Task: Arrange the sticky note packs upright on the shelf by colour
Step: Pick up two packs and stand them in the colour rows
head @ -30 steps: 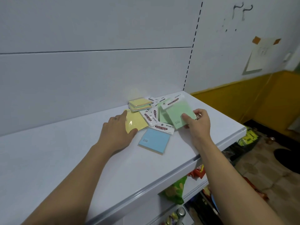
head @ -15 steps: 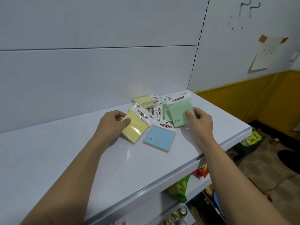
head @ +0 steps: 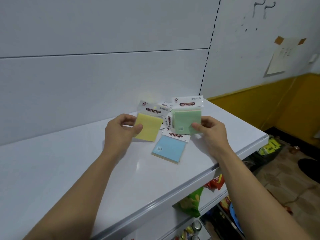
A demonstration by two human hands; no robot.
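— Where are the sticky note packs?

— Two are lifted off the white shelf (head: pixel 72 170). The yellow pack (head: pixel 149 126) is in the left hand (head: pixel 121 132), raised and nearly upright, its printed header card at the top. The green pack (head: pixel 187 121) is in the right hand (head: pixel 210 134), also upright with its header up.

— And the others?

— A blue pack (head: pixel 168 148) lies flat on the shelf, between and just below the two raised ones. Behind them, a small heap of more packs (head: pixel 166 118) sits near the back panel; their colours are mostly hidden.

— How are the fingers set?

— The left hand's fingers (head: pixel 129 118) pinch the yellow pack at its left edge, thumb on the front face. The right hand's fingers (head: pixel 207 120) close on the green pack's lower right corner, thumb across the front.

— Are the two packs touching?

— No, they are held apart, side by side, above the heap.

— Anything around the shelf?

— Below its front edge, a green snack bag (head: pixel 192 201) and a red snack bag (head: pixel 215 182) sit on lower shelves. A sheet of paper (head: pixel 284 56) is taped to the wall at the right.
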